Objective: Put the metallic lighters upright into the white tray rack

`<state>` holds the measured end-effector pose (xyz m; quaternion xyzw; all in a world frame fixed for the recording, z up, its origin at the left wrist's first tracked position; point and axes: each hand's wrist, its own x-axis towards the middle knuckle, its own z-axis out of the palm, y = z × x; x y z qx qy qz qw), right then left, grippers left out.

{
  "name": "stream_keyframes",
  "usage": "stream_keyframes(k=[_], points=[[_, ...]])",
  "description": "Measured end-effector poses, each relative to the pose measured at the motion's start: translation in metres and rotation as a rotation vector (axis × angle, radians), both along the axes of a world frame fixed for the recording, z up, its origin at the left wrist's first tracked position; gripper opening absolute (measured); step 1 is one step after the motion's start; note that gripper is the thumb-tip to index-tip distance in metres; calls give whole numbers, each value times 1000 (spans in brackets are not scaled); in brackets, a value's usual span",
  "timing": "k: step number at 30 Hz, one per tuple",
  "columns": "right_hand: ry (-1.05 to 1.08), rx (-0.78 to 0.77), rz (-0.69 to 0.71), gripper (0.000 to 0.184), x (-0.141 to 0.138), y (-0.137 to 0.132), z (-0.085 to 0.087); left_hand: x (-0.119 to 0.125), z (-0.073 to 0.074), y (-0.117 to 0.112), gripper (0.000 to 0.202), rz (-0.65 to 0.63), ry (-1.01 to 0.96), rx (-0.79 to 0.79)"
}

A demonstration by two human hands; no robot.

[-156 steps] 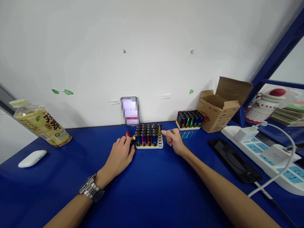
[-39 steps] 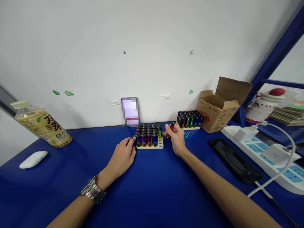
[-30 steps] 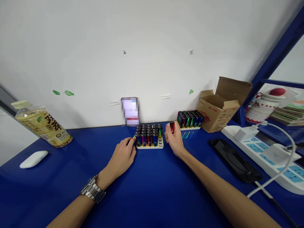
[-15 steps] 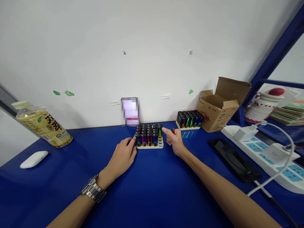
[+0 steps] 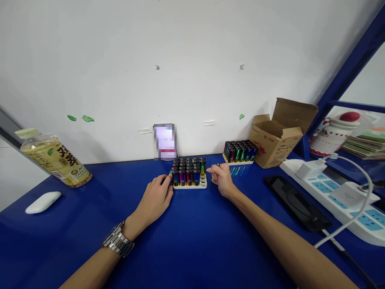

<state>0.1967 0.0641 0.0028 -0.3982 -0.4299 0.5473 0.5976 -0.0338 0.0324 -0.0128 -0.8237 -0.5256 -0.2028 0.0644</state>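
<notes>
Near the far side of the blue table point(image 5: 192, 245), a white tray point(image 5: 188, 186) stands before you, holding upright lighters point(image 5: 189, 177) with black tops and shiny bodies in blue, purple, red and green. 4 of them make up its front row, and open holes show at its near right corner. Your right hand point(image 5: 223, 178) is closed in a fist just right of the tray, around 1 more lighter point(image 5: 218, 164), of which only the dark end shows above your fingers; 1 fingertip points at the tray. Your left hand point(image 5: 157, 192) lies palm down at the tray's left side, its fingers loosely bent; what is under them is hidden, so whether they grip anything cannot be told. A steel watch point(image 5: 118, 239) circles your left wrist. Behind the tray, a phone point(image 5: 165, 140) with a blurred screen leans on the wall point(image 5: 192, 80). To your right, a 2nd tray point(image 5: 240, 163), also full of lighters, stands beside an open carton point(image 5: 267, 138); nearer you lie a black device point(image 5: 296, 202) and a power strip point(image 5: 339, 202). Far left are a bottle point(image 5: 55, 158) of yellow drink and a white case point(image 5: 43, 202).
</notes>
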Motion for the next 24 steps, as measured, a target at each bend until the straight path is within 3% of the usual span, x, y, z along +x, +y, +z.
stream_keyframes(k=[17, 24], points=[[-42, 87, 42, 49, 1, -2, -2, 1, 1, 0, 31, 9, 14, -11], [-10, 21, -41, 40, 0, 1, -2, 1, 1, 0, 30, 4, -14, -3]])
